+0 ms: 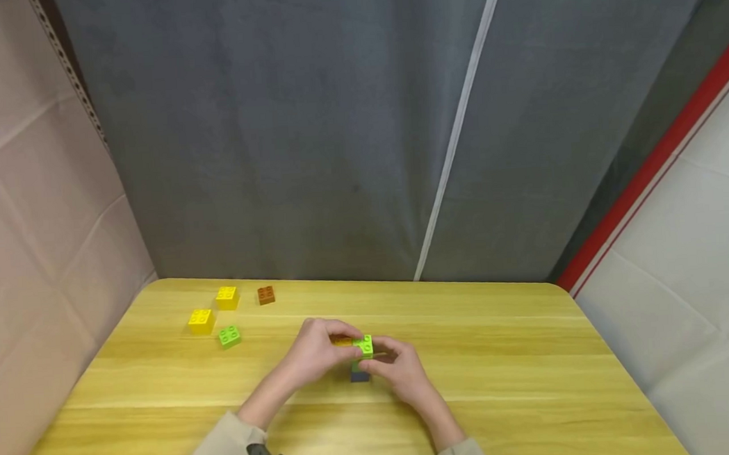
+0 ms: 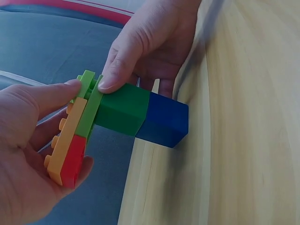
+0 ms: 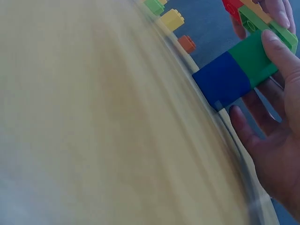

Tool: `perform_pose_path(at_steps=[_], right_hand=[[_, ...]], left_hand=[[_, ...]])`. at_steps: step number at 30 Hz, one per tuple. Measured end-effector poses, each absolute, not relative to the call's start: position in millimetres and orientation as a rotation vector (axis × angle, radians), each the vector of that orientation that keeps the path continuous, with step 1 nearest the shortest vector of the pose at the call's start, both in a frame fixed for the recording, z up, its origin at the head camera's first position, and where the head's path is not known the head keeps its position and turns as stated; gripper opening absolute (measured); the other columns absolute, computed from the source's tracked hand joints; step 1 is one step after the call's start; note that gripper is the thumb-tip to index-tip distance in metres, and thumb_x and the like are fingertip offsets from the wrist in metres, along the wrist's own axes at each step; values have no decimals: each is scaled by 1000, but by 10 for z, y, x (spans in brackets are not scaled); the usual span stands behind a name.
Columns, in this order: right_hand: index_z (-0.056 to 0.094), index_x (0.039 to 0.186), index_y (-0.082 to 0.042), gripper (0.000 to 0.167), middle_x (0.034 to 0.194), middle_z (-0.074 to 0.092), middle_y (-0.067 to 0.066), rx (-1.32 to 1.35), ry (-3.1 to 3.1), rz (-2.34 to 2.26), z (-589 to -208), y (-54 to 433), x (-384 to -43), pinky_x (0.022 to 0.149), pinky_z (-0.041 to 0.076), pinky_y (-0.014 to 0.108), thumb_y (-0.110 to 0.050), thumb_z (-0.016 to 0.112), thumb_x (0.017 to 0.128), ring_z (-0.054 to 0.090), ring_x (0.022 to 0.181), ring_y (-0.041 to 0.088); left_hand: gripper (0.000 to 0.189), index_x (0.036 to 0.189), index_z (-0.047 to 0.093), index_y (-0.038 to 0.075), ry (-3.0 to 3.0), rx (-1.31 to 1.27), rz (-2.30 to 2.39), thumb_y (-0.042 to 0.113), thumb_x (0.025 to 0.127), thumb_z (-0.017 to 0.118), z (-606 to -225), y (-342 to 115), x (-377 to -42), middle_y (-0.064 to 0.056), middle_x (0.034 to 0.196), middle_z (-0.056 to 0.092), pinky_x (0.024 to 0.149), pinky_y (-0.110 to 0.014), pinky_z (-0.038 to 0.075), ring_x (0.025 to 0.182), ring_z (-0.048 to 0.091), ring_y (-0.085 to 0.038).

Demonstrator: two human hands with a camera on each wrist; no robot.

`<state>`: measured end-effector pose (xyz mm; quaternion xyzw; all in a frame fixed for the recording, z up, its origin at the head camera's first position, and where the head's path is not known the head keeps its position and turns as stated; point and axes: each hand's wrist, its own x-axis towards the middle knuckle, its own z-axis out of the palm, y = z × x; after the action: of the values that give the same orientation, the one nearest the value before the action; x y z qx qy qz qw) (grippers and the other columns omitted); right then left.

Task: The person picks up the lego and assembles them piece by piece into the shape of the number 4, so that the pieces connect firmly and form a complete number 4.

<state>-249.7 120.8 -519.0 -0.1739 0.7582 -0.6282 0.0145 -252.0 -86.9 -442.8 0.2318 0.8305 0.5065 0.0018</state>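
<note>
Both hands meet at one stack of building bricks near the middle of the table. A blue brick point(image 2: 165, 119) forms its bottom, with a dark green brick point(image 2: 123, 108) on it. Across the top lies a long light green brick point(image 2: 90, 112), with a red brick point(image 2: 74, 161) and an orange brick point(image 2: 67, 140) overhanging on the left. My left hand point(image 1: 312, 354) pinches a small light green brick point(image 1: 365, 346) at the top. My right hand point(image 1: 405, 374) grips the stack around the dark green brick, thumb near the joint above it.
At the table's back left stand two yellow bricks point(image 1: 202, 321), a loose light green brick point(image 1: 230, 336) and a brown-orange brick point(image 1: 266, 295). A grey curtain point(image 1: 284, 135) hangs behind the wooden table point(image 1: 524, 385).
</note>
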Motion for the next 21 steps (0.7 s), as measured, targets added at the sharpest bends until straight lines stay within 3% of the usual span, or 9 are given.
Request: perform_pose_path(at_steps=[6,21], right_hand=[[69,129,-1,43,126,70,14,-543,2340,-1897,-5151,1244,-2517,97,53,33,-18,80,91,66,117,30],[69,133,-5,47,129,69,10,-560,2402,-1830,-5137,1266,-2498,97,54,35,-25,80,91,65,119,28]], left_hand=[[14,99,81,8,2586,736,1607,10,85,84,-4447,-879,-2520,-5,97,77,68,-25,58,82,69,-12],[15,98,82,9,2656,791,1457,11,84,86,-4402,-871,-2569,0,91,77,66,-26,57,80,68,-10]])
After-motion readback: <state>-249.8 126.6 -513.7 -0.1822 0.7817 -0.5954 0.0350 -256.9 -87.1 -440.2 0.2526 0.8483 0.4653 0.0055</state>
